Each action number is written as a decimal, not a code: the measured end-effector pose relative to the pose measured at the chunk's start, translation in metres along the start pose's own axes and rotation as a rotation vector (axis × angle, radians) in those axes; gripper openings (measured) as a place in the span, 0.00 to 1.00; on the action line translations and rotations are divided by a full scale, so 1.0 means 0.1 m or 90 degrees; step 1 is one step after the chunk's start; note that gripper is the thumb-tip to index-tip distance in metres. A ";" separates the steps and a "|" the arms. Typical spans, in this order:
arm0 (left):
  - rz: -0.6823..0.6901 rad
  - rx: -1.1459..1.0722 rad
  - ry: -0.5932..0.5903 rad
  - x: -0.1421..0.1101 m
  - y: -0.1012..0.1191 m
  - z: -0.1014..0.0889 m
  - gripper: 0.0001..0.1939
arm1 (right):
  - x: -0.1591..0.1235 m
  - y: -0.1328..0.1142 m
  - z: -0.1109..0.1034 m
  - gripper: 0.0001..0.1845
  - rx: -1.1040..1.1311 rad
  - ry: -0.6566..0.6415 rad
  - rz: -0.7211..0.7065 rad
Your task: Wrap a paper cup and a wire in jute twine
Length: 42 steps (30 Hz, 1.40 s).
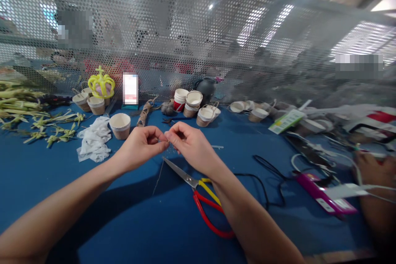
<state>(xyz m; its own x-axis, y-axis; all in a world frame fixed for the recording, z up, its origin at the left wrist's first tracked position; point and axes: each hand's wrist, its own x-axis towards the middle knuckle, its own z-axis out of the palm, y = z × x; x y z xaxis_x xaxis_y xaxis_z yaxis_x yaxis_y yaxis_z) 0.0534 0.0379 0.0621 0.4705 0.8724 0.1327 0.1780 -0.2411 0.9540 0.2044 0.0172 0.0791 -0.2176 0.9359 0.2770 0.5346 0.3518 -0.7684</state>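
My left hand (145,144) and my right hand (190,144) meet above the middle of the table, thumbs and fingers pinched tip to tip. What lies between the fingertips is too small to make out. Just below them runs a thin brown thread (158,178); whether it joins my fingers I cannot tell. Scissors (185,177) with one red and one yellow handle lie under my right forearm, blades pointing toward my hands. Left of my hands stands a paper cup wrapped in brown cord or cloth (120,127). Behind my left hand is a bundle of brown twine (144,113).
Crumpled white cloth (94,140), woven green leaf pieces (62,132) and a yellow crown (101,84) are on the left. A lit phone (130,88) stands against the perforated metal screen (185,20). More wrapped cups (206,115) stand behind. Cables, a purple box (324,194) and another person's arm (377,198) are at right.
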 end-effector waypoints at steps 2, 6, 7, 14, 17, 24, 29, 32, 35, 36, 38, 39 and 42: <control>0.005 -0.005 -0.007 0.00 -0.02 -0.01 0.10 | 0.01 0.01 0.00 0.11 0.006 -0.001 0.002; 0.002 -0.039 -0.007 0.00 -0.02 -0.01 0.10 | 0.01 0.03 0.00 0.12 0.014 0.001 0.009; -0.004 -0.056 -0.007 0.00 -0.01 -0.01 0.10 | 0.01 0.03 0.00 0.12 0.018 0.002 0.011; -0.110 -0.230 -0.069 0.01 0.06 -0.04 0.10 | 0.01 0.02 -0.01 0.11 0.209 -0.057 0.014; -0.127 -0.290 -0.087 0.02 0.06 -0.06 0.11 | 0.02 0.03 -0.03 0.10 0.296 -0.080 0.022; -0.041 -0.365 -0.002 0.05 0.01 -0.07 0.10 | 0.01 0.02 0.03 0.10 0.358 -0.159 0.082; -0.045 -0.404 0.011 0.05 -0.02 -0.04 0.10 | 0.00 0.01 0.08 0.09 0.351 -0.121 0.057; -0.037 -0.409 0.022 0.04 -0.02 -0.02 0.09 | -0.01 -0.01 0.08 0.09 0.326 -0.109 0.054; -0.030 -0.413 0.027 0.03 -0.03 -0.02 0.09 | -0.02 -0.03 0.08 0.09 0.309 -0.102 0.049; -0.028 -0.415 0.023 0.03 -0.03 -0.03 0.08 | -0.02 -0.03 0.08 0.09 0.304 -0.099 0.047; -0.028 -0.421 0.012 0.03 -0.02 -0.04 0.08 | -0.02 -0.03 0.06 0.09 0.288 -0.102 0.042; -0.033 -0.426 0.001 0.03 -0.01 -0.05 0.08 | -0.02 -0.03 0.04 0.09 0.281 -0.098 0.038; -0.073 -0.443 -0.058 0.03 0.02 -0.06 0.09 | -0.01 -0.03 -0.05 0.07 0.260 -0.054 0.010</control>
<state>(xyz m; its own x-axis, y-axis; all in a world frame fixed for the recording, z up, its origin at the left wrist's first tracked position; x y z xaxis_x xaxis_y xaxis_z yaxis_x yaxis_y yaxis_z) 0.0503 0.0427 0.0655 0.5573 0.8299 0.0267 -0.3482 0.2043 0.9149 0.2075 0.0153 0.0842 -0.2879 0.9301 0.2279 0.1748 0.2851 -0.9424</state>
